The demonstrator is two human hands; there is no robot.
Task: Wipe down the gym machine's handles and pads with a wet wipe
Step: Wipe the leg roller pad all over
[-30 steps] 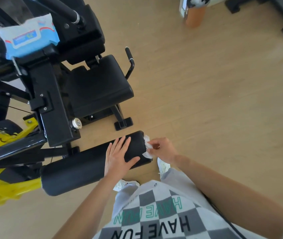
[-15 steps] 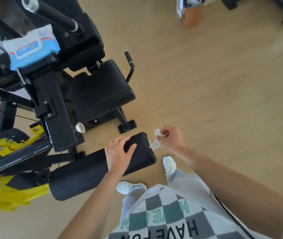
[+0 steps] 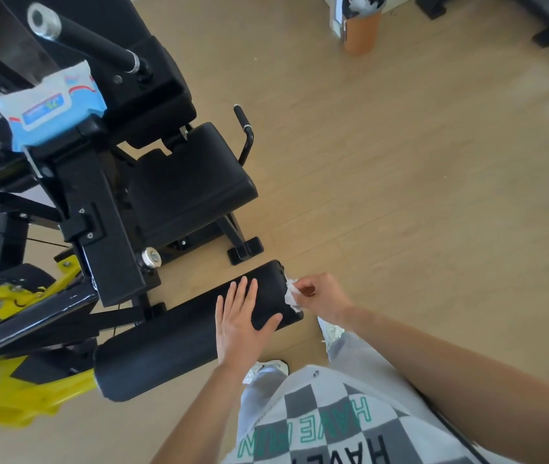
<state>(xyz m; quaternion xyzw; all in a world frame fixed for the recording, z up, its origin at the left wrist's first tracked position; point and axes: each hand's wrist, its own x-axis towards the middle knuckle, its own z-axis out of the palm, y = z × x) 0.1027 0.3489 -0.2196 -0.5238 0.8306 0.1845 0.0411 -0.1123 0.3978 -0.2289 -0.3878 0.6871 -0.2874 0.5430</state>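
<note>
A long black roller pad [image 3: 172, 343] of the gym machine lies across the lower middle of the view. My left hand [image 3: 241, 321] rests flat on top of the pad near its right end, fingers straight and thumb spread. My right hand [image 3: 321, 298] pinches a crumpled white wet wipe [image 3: 291, 294] against the pad's right end face. Above it sit the black seat pad [image 3: 189, 189] and a small black side handle [image 3: 244, 128]. A long black bar handle [image 3: 95, 45] runs across the upper left.
A blue pack of wet wipes [image 3: 53, 110] lies on the machine's black frame at upper left. Yellow frame parts [image 3: 8, 393] stick out at lower left. An orange bottle [image 3: 360, 28] stands on the wooden floor at the top. My white shoes [image 3: 268, 370] stand just below the pad.
My right hand has brought the wipe back against the pad's end face after lifting it slightly away. My left hand has flattened on top of the pad.
</note>
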